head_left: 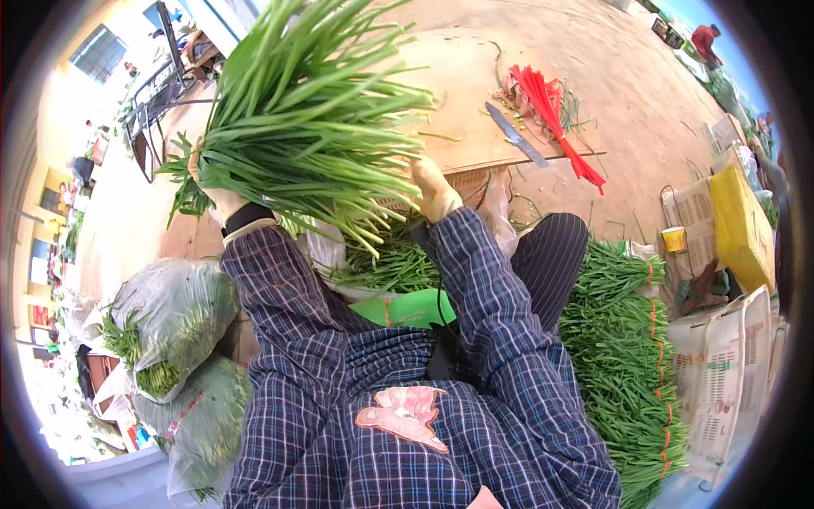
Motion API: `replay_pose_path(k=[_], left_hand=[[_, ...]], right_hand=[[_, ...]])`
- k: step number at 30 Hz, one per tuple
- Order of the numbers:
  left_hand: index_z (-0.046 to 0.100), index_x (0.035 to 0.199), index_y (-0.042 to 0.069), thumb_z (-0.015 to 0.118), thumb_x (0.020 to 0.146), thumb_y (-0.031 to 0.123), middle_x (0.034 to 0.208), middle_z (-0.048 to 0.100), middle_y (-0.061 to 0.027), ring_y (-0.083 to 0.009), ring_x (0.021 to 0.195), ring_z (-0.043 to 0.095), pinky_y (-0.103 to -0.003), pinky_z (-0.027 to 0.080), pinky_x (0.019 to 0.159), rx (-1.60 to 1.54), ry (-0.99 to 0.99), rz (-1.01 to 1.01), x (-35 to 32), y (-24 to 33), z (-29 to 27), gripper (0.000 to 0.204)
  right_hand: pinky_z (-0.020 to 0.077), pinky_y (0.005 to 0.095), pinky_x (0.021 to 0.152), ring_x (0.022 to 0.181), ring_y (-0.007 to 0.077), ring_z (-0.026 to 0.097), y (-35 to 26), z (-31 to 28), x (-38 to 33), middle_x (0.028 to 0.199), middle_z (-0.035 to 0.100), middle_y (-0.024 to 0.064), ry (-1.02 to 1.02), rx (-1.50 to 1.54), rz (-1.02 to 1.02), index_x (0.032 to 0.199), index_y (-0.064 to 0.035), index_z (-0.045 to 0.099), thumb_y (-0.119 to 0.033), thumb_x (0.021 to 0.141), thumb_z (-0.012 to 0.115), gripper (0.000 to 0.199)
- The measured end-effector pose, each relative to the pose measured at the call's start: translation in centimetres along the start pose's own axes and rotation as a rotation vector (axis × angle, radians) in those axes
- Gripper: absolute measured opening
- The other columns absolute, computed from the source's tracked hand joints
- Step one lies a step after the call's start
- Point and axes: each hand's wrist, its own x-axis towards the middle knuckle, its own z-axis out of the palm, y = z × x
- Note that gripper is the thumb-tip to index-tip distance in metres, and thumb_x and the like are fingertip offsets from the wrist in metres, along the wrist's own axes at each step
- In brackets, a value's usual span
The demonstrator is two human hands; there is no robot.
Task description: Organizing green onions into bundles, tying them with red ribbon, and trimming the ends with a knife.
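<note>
A big loose bunch of garlic chives (297,136) is held up before me, cut ends to the right, leaf tips drooping at the left. My gloved left hand (225,199) is closed round its left part, fingers mostly hidden by leaves. Against the cut ends at the right lies my gloved right hand (437,191), its fingers stretched upward and partly hidden. More loose chives (394,267) lie below the bunch. On the board (441,81) in front are a knife (515,134) and a sheaf of red ties (551,114).
Tied chive bundles (623,365) are stacked along my right side. Beyond them stand a pale plastic crate (721,382), a yellow box (739,216) and a yellow cup (674,239). Filled plastic bags (174,314) sit at my left. A metal-framed chair (157,102) stands far left.
</note>
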Motion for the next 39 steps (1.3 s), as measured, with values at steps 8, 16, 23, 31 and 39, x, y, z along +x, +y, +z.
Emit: replay_pose_path(k=[8,16,23,31,39], left_hand=[[0.066,0.094,0.003,0.044,0.089,0.032,0.106,0.063,-0.0133,-0.0272,0.105,0.055,-0.045,0.038,0.099,-0.363,-0.071,-0.127,-2.2,-0.8,-0.6,0.037],[0.022,0.141,0.002,0.056,0.085,0.023,0.096,0.058,0.0035,-0.0192,0.107,0.051,-0.041,0.027,0.107,-1.023,-0.628,-0.127,-4.0,-1.7,0.2,0.069],[0.013,0.144,0.009,0.061,0.081,0.017,0.089,0.055,0.0036,-0.0139,0.099,0.052,-0.041,0.027,0.107,-1.228,-1.028,-0.109,-3.6,0.1,-0.2,0.08],[0.027,0.141,0.015,0.055,0.088,0.016,0.084,0.058,0.004,-0.0187,0.105,0.051,-0.044,0.033,0.102,-1.195,-1.024,-0.207,-4.1,0.5,-0.2,0.06],[0.022,0.143,0.012,0.058,0.085,0.014,0.09,0.056,0.0024,-0.0185,0.11,0.048,-0.045,0.024,0.107,-1.113,-0.996,-0.12,-3.8,1.2,-1.9,0.068]], right_hand=[[0.0426,0.0196,0.053,0.072,0.0061,0.057,-2.9,-0.1,-0.3,0.086,0.063,0.0033,-0.001,-0.018,-0.059,0.105,0.004,0.058,-0.011,0.091,0.051,0.022],[0.0267,0.0197,0.039,0.046,0.0042,0.037,-1.8,-7.1,-4.4,0.057,0.045,-0.0053,0.092,0.033,-0.313,0.097,-0.0021,0.061,-0.027,0.097,0.046,0.029],[0.0458,0.0281,0.055,0.063,0.0172,0.059,-4.1,-9.1,-7.0,0.077,0.065,0.0068,0.177,-1.235,0.013,0.112,-0.0067,0.06,-0.033,0.085,0.062,0.037],[0.048,0.0342,0.083,0.096,0.0257,0.063,-5.7,-1.1,-7.2,0.1,0.066,0.014,0.065,-1.191,-0.381,0.113,-0.0048,0.06,-0.027,0.074,0.074,0.047],[0.0503,0.0266,0.075,0.08,0.0145,0.062,-7.3,4.2,-11.1,0.089,0.067,0.0089,-0.145,-0.519,-0.528,0.099,0.0034,0.063,-0.013,0.087,0.062,0.02]])
